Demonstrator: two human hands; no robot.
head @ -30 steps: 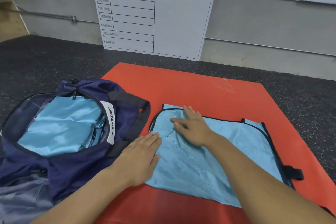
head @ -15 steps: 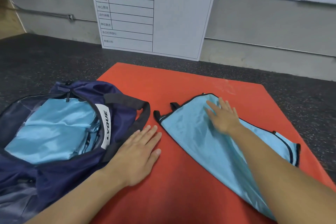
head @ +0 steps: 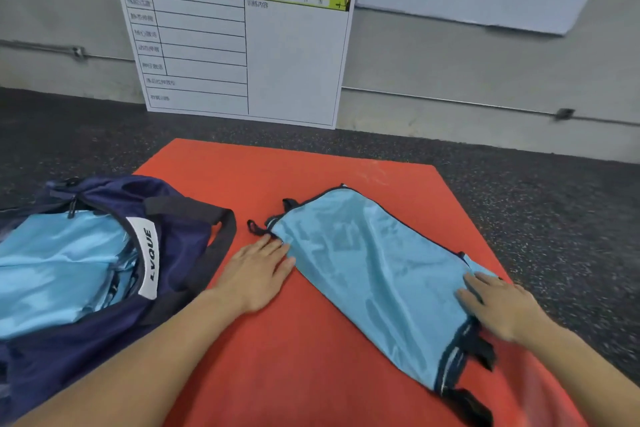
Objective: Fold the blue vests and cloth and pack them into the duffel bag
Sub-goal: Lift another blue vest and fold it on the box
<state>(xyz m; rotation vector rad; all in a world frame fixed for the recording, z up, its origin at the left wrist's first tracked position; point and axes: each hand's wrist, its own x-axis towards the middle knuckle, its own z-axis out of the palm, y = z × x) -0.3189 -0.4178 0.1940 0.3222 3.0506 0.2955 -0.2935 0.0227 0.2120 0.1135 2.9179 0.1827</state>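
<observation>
In the head view, a light blue vest (head: 374, 274) is seen folded into a long narrow strip, laid slantwise on an orange mat (head: 311, 350) that is spread over a dark speckled floor (head: 554, 218). The strip runs from the mat's middle toward the near right edge, and black straps are seen at both of its ends.

The left hand (head: 254, 274) is laid flat, palm down, on the mat, with its fingers straight and held together; the fingertips are placed against the far left corner of the vest, and nothing is gripped. The left forearm is stretched in from the lower left.

The right hand (head: 498, 305) is pressed flat on the near right end of the vest, fingers straight and slightly spread, pointing left and away; nothing is held in it either. The right forearm comes in from the lower right corner.

To the left, a navy duffel bag (head: 180, 253) is lying unzipped, partly on the mat, and folded light blue cloth (head: 59, 267) is seen inside it. A white label on its rim is lettered "LVQUE". A dark handle strap is looped just beside the left hand.

A white planning board (head: 242, 42) with a green header is leaned against the grey wall behind.
</observation>
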